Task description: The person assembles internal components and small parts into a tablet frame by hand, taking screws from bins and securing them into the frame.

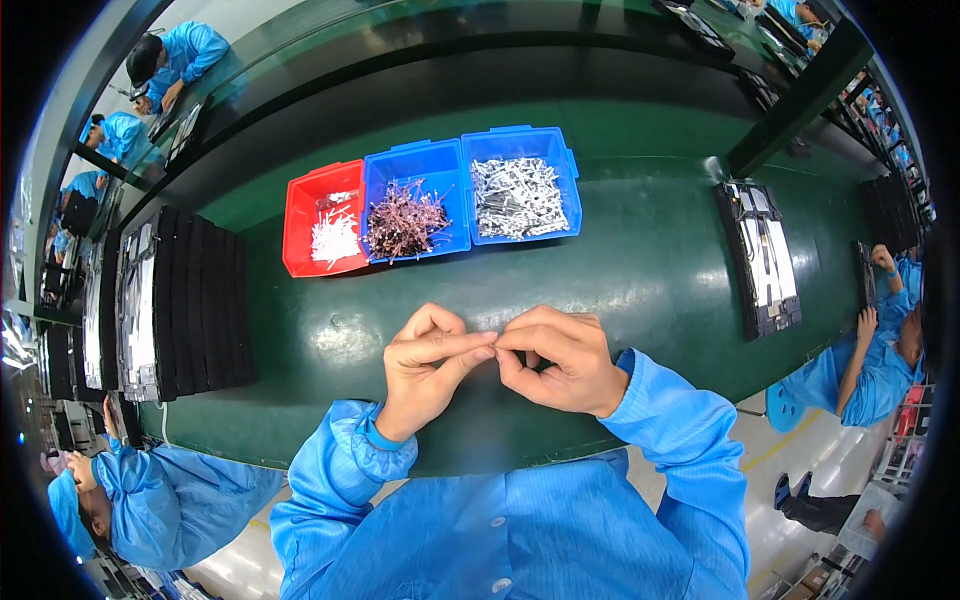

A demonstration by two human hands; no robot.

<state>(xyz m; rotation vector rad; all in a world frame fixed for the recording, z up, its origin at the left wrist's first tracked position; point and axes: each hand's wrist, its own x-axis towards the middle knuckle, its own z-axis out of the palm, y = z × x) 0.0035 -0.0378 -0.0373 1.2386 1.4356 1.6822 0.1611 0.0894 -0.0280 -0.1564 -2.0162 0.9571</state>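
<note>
Both of my hands meet over the green table, fingertip to fingertip. My left hand (428, 368) pinches with thumb and index finger. My right hand (562, 360) pinches against the same spot, its other fingers curled. Whatever sits between the fingertips is too small to make out. Beyond the hands stand three bins side by side: a red bin (298, 235) with small white pieces (336, 238), a blue bin (425, 160) with a tangle of thin reddish-brown wired parts (405, 222), and another blue bin (515, 145) filled with small silvery-white parts (518, 198).
A tall stack of black panel units (200, 305) stands at the left of the green table (640, 290). One flat black-and-white unit (765, 260) lies at the right, by a dark post (800, 95). Co-workers in blue sit at the left (190, 500) and right (870, 370).
</note>
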